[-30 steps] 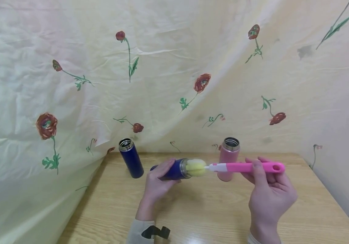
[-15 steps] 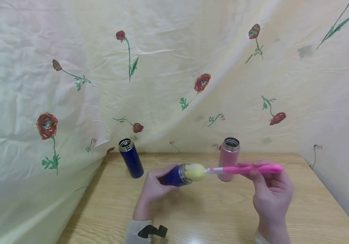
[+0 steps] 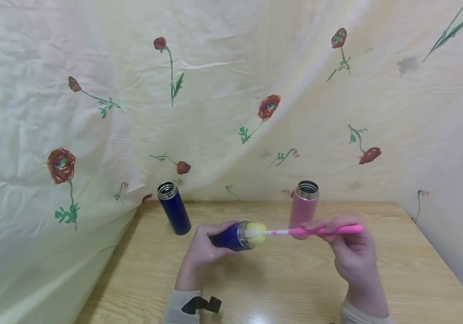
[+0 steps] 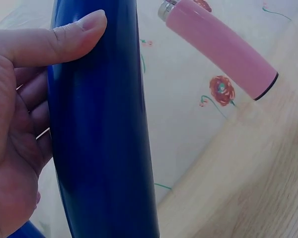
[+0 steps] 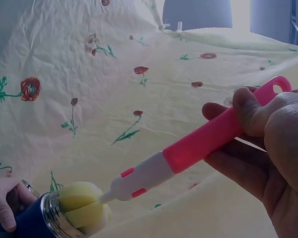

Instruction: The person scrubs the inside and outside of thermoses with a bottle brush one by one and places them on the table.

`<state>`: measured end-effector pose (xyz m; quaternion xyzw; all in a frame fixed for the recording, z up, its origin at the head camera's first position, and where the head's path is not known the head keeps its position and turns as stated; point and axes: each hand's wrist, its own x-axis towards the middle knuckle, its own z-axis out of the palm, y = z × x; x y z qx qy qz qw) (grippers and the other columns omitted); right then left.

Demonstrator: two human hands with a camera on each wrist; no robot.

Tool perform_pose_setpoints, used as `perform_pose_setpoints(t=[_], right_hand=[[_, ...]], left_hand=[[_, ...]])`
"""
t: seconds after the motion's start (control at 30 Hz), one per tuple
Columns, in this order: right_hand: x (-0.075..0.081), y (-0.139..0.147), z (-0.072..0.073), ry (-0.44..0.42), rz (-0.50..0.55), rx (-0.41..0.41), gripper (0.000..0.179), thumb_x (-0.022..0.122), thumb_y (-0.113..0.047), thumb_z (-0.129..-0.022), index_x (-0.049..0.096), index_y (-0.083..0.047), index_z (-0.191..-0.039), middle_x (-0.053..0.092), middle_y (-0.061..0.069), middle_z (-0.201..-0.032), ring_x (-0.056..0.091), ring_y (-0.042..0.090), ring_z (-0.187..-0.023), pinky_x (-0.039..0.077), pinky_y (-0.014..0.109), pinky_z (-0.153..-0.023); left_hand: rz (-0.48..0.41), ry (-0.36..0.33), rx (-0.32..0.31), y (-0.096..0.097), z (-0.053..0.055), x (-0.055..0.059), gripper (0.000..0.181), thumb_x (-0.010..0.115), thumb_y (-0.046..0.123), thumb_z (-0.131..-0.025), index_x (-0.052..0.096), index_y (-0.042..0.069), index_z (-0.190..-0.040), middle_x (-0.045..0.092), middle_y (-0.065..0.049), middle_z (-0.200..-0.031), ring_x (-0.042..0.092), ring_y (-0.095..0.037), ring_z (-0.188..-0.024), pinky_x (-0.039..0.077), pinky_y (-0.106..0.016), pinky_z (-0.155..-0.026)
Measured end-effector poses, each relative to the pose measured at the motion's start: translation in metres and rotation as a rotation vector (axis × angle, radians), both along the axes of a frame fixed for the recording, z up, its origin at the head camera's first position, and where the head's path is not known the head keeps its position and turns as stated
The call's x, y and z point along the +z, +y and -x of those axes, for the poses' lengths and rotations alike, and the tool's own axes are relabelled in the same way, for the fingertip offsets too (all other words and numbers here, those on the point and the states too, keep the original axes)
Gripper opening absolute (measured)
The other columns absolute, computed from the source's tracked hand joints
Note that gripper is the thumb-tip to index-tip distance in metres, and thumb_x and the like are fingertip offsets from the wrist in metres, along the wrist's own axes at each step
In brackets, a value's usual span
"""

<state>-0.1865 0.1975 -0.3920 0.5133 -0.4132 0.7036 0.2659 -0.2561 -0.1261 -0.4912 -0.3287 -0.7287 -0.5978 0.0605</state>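
My left hand [image 3: 205, 247] grips a dark blue vacuum flask [image 3: 230, 236] around its body, thumb across the side. The flask is tipped almost flat, its steel mouth facing right. My right hand [image 3: 354, 249] pinches the pink handle of a bottle brush [image 3: 308, 231] between thumb and fingers. In the right wrist view the brush's yellow sponge head [image 5: 84, 204] sits partly inside the flask's mouth, with its rounded rear part bulging outside the steel rim [image 5: 57, 218]. The tip of the sponge is hidden inside the flask.
A second blue flask [image 3: 176, 211], lidless, stands upright at the back left of the wooden table [image 3: 296, 288]. A pink flask [image 3: 305, 207], also lidless, stands upright behind the brush handle. Flower-printed cloth [image 3: 215, 90] hangs behind the table and along its sides.
The sponge head has gone further into the flask's mouth as my right hand moved left. The brush handle has turned, and the held flask's mouth has dropped a little.
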Motion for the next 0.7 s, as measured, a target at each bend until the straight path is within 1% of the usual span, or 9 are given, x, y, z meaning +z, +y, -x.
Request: perform_pose_setpoints(t=[0.13,0.2,0.3,0.4,0.47,0.53,0.6,0.7], right_hand=[[-0.005,-0.001,0.005,0.006,-0.052,0.014,0.005,0.05,0.022,-0.101,0.052,0.026,-0.102,0.074,0.03,-0.115,0.073,0.035,-0.117,0.059,0.038,-0.103],[-0.007,-0.002,0.007,0.002,-0.069,0.016,0.005,0.048,0.022,-0.101,0.051,0.026,-0.103,0.074,0.03,-0.116,0.072,0.035,-0.119,0.059,0.038,-0.102],[-0.01,-0.003,0.008,-0.012,-0.089,0.005,0.003,0.048,0.023,-0.101,0.05,0.025,-0.102,0.074,0.029,-0.116,0.072,0.035,-0.12,0.06,0.037,-0.101],[-0.013,-0.003,0.008,-0.034,-0.112,-0.01,0.003,0.047,0.024,-0.1,0.049,0.024,-0.102,0.074,0.027,-0.117,0.072,0.034,-0.119,0.061,0.037,-0.099],[-0.015,-0.002,0.008,-0.056,-0.136,-0.032,0.004,0.046,0.025,-0.1,0.049,0.023,-0.102,0.075,0.025,-0.117,0.072,0.033,-0.119,0.061,0.037,-0.098],[-0.018,-0.002,0.008,-0.081,-0.177,-0.067,0.011,0.044,0.028,-0.097,0.049,0.021,-0.103,0.076,0.023,-0.118,0.073,0.03,-0.118,0.061,0.036,-0.098],[-0.02,-0.004,0.007,-0.114,-0.247,-0.128,0.022,0.044,0.032,-0.093,0.053,0.017,-0.105,0.076,0.02,-0.118,0.073,0.027,-0.119,0.06,0.034,-0.1],[-0.024,-0.012,0.007,-0.136,-0.379,-0.197,0.038,0.045,0.036,-0.087,0.061,0.009,-0.108,0.077,0.018,-0.117,0.073,0.024,-0.119,0.058,0.031,-0.101]], left_hand=[[-0.004,0.008,-0.038,0.0,0.001,0.0,0.076,0.095,-0.009,-0.064,0.072,0.001,-0.135,0.074,-0.009,-0.132,0.068,-0.028,-0.128,0.046,-0.035,-0.116],[-0.004,0.0,-0.045,-0.001,0.001,0.0,0.076,0.095,-0.01,-0.063,0.072,0.001,-0.135,0.073,-0.009,-0.133,0.068,-0.028,-0.128,0.046,-0.035,-0.116],[0.001,-0.014,-0.026,-0.003,-0.001,0.001,0.076,0.095,-0.008,-0.062,0.073,0.001,-0.134,0.074,-0.008,-0.131,0.069,-0.026,-0.125,0.047,-0.033,-0.115],[0.001,-0.021,-0.022,-0.005,-0.001,0.001,0.076,0.095,-0.007,-0.063,0.073,0.001,-0.134,0.074,-0.008,-0.131,0.069,-0.026,-0.125,0.048,-0.032,-0.114],[0.008,-0.013,-0.031,-0.006,-0.001,0.002,0.076,0.096,-0.006,-0.063,0.073,0.001,-0.135,0.074,-0.009,-0.131,0.069,-0.026,-0.125,0.048,-0.032,-0.114],[0.012,0.001,-0.045,-0.006,0.0,0.001,0.076,0.096,-0.006,-0.063,0.072,-0.001,-0.135,0.074,-0.011,-0.131,0.069,-0.028,-0.126,0.048,-0.034,-0.114],[0.019,0.014,-0.052,-0.005,0.0,0.001,0.076,0.096,-0.005,-0.063,0.072,-0.001,-0.134,0.074,-0.011,-0.131,0.069,-0.027,-0.125,0.048,-0.033,-0.114],[0.018,0.032,-0.073,-0.001,-0.001,0.001,0.074,0.096,-0.005,-0.063,0.072,-0.003,-0.133,0.074,-0.013,-0.13,0.07,-0.027,-0.122,0.051,-0.034,-0.112]])
